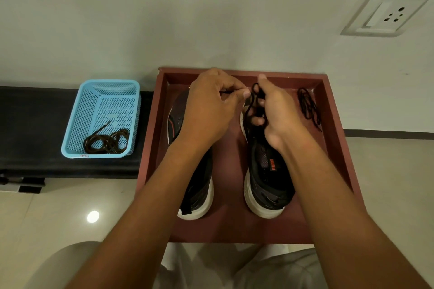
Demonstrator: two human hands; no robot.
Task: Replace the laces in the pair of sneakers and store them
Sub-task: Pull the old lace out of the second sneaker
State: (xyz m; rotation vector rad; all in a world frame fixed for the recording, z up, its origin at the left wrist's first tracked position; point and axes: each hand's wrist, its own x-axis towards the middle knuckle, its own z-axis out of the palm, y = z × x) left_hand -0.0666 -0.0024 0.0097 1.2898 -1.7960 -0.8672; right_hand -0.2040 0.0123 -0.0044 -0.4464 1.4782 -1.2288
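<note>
Sneakers, the left sneaker (pixel 199 185) and right sneaker (pixel 267 185), stand side by side in a reddish-brown tray (pixel 230 230). Above their toes the left hand (pixel 209 110) pinches one end of a black lace (pixel 254 96), whose loops the right hand (pixel 274 112) grips. A spare black lace (pixel 308 107) lies at the tray's far right; brown laces (pixel 106 142) sit in the blue basket (pixel 77 112) on the left.

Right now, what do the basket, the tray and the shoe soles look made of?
Basket: light blue moulded plastic, going by the perforated grid walls and slight sheen. Tray: reddish-brown, matte, with straight raised rims; probably painted or laminated wood, though plastic can't be ruled out. Shoe soles: thick white foam or rubber, matte, slightly scuffed.
</note>
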